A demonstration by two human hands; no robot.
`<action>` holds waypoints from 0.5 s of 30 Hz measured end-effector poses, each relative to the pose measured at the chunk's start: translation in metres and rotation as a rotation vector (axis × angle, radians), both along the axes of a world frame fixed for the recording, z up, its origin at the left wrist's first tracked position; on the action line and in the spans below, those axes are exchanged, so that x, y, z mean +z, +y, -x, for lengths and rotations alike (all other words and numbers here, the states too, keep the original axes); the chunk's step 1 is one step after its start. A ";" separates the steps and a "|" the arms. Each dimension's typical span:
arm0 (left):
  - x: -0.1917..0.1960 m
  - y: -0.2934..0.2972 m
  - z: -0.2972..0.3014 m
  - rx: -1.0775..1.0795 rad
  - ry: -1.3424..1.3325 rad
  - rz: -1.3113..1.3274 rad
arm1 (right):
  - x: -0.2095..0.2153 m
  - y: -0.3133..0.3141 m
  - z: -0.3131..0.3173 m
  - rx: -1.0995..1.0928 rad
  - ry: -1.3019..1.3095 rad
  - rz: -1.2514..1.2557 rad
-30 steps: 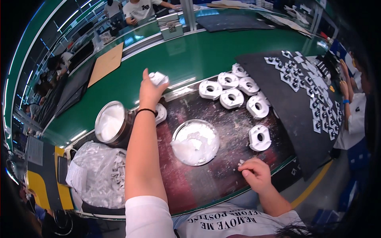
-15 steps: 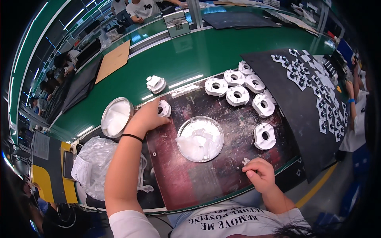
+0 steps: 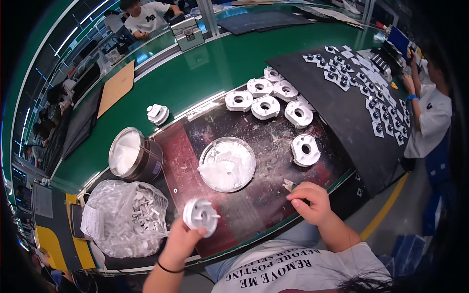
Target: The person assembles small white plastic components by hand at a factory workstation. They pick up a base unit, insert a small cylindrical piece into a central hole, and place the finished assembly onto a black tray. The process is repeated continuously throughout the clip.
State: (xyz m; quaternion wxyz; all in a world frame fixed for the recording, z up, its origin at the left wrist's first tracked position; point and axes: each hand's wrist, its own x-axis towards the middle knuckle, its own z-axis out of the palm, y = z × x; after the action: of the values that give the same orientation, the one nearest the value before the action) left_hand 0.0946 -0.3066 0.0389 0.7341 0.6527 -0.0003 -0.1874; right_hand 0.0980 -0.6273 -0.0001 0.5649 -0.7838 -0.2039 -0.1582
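Note:
My left hand (image 3: 181, 240) grips a round white plastic housing (image 3: 201, 218) by its edge, raised over the near left part of the dark red work board (image 3: 249, 215). The housing has a central opening and small posts. Near the board's front edge, my right hand (image 3: 315, 203) is closed in a pinch on a small thin piece with a white-smeared tip (image 3: 288, 184); most of it is hidden by the fingers. Between the hands and farther back lies a shallow round dish (image 3: 252, 173) of white paste. Behind my right hand sits another white housing (image 3: 306, 150).
Several white housings (image 3: 266, 107) cluster at the board's far right; another housing (image 3: 158, 114) stands on the green table. At left are a paste tin (image 3: 151, 158) and a clear bag (image 3: 112, 239) of white parts. A black sheet (image 3: 337, 117) bears small parts. A co-worker (image 3: 432, 115) is at right.
My left hand has brought the housing from the board's far left toward me, uncovering the tin and bag. My right hand keeps its pinch. The view has shifted.

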 end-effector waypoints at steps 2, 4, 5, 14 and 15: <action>-0.009 -0.009 0.018 0.101 0.168 0.213 | 0.008 -0.004 0.000 -0.052 -0.039 0.062; -0.018 -0.010 0.023 0.130 0.182 0.255 | 0.019 -0.009 -0.001 -0.097 -0.058 0.098; -0.022 -0.011 0.025 0.144 0.188 0.276 | 0.027 -0.012 -0.001 -0.104 -0.101 0.119; -0.027 -0.022 0.017 0.188 -0.550 -0.798 | 0.033 -0.027 -0.006 -0.376 -0.070 0.139; -0.026 -0.021 0.017 0.165 -0.554 -0.863 | 0.031 -0.027 -0.004 -0.390 -0.067 0.129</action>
State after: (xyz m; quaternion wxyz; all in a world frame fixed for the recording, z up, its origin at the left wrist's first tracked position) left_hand 0.0778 -0.3280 0.0133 0.3828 0.9190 -0.0660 0.0678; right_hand 0.1025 -0.6543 0.0310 0.4649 -0.8373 -0.0766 -0.2772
